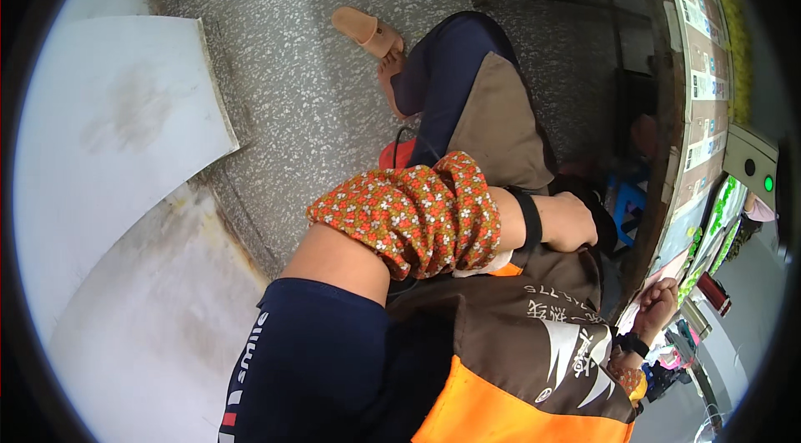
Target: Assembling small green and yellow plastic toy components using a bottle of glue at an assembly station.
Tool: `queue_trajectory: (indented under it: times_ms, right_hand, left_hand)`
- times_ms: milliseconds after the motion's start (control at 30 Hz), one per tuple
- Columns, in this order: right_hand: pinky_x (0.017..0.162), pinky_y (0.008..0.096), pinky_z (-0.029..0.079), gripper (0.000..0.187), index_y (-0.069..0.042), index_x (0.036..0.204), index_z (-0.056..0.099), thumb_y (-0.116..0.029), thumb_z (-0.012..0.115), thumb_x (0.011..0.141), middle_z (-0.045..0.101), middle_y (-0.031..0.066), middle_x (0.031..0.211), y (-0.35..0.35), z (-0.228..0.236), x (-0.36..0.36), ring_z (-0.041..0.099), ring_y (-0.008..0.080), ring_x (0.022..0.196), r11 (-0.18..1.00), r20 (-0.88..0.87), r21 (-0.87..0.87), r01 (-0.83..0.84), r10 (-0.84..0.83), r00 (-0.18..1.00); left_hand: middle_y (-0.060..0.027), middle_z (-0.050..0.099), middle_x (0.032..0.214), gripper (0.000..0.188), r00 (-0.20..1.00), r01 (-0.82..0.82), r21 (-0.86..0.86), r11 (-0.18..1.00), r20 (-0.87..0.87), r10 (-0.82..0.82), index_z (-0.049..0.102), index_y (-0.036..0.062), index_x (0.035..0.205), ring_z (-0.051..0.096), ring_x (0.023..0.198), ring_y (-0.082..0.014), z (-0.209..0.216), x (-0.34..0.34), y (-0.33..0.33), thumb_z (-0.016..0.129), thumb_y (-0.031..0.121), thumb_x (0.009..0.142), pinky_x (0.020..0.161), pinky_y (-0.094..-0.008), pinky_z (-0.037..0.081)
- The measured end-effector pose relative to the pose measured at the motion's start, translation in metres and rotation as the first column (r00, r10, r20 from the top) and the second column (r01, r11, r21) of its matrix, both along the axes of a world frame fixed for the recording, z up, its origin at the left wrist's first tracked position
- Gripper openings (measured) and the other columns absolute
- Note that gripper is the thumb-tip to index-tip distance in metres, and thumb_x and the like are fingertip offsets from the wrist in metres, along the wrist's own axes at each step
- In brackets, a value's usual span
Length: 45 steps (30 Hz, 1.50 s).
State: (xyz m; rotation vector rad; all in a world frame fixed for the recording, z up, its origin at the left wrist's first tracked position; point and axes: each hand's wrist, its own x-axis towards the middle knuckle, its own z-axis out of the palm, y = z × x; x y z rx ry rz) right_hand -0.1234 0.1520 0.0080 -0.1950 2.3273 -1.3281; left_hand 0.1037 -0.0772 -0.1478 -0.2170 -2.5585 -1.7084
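My left hand rests low in front of my lap, below the table's edge, with a black band round the wrist. Its fingers curl down, and whatever they hold is hidden. A dark rounded shape lies right beside the knuckles, too dim to name. A rolled floral sleeve cover wraps that forearm. At the table edge on the right is my right hand, its fingers folded in and a dark band on the wrist. What lies within those fingers does not show. A brown and orange apron covers my front.
The table runs along the right, with printed papers on its top. On it stands a pale box with a green light. A blue plastic piece sits underneath. White panels fill the left; a slipper is on the speckled floor.
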Motion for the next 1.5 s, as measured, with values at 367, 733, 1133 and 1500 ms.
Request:
queue_trajectory:
  times_ms: [367, 733, 1133, 1500]
  right_hand:
    - [0.03, 0.024, 0.02, 0.02, -0.01, 0.07, 0.048, 0.0, 0.037, 0.085, 0.038, -0.0025, 0.053, -0.002, -0.01, -0.02, 0.029, 0.0073, 0.034, 0.994, -0.098, 0.096, -0.043, 0.052, 0.994]
    - [0.03, 0.0239, 0.019, 0.02, -0.009, 0.071, 0.05, 0.0, 0.037, 0.084, 0.041, -0.0023, 0.051, -0.011, -0.007, -0.002, 0.028, 0.007, 0.033, 0.988, -0.111, 0.132, -0.077, 0.092, 0.99]
    - [0.029, 0.023, 0.02, 0.02, -0.007, 0.071, 0.049, 0.002, 0.037, 0.084, 0.04, -0.0025, 0.05, -0.001, -0.008, -0.011, 0.028, 0.0064, 0.033, 0.983, -0.001, -0.005, -0.183, 0.183, 0.983]
    - [0.028, 0.0223, 0.021, 0.02, -0.007, 0.071, 0.05, 0.001, 0.037, 0.085, 0.041, -0.0024, 0.05, -0.002, -0.011, -0.005, 0.03, 0.0056, 0.033, 0.984, -0.061, -0.05, -0.172, 0.169, 0.984]
  left_hand:
    - [-0.0168, 0.069, 0.099, 0.025, 0.963, -0.198, -0.25, 0.948, 0.132, 0.236, 0.066, 0.0028, 0.107, 0.066, 0.096, -0.0325, -0.003, 0.001, 0.004, 0.057, 0.013, 0.087, 0.082, -0.042, 0.053]
    - [-0.0123, 0.072, 0.103, 0.023, 0.948, -0.062, -0.405, 0.912, 0.263, 0.181, 0.074, 0.0073, 0.099, 0.066, 0.103, -0.0297, -0.006, -0.003, 0.008, 0.056, 0.014, 0.086, 0.09, -0.0401, 0.052]
    - [-0.0119, 0.072, 0.101, 0.023, 0.934, -0.096, -0.457, 0.884, 0.266, 0.239, 0.074, 0.0087, 0.098, 0.066, 0.102, -0.0298, -0.015, -0.011, 0.014, 0.056, 0.013, 0.085, 0.089, -0.0405, 0.052]
    - [-0.0122, 0.073, 0.096, 0.024, 0.888, -0.245, -0.282, 0.928, 0.318, 0.331, 0.075, 0.0106, 0.093, 0.069, 0.094, -0.0289, -0.003, -0.016, 0.003, 0.056, 0.008, 0.079, 0.081, -0.0411, 0.054]
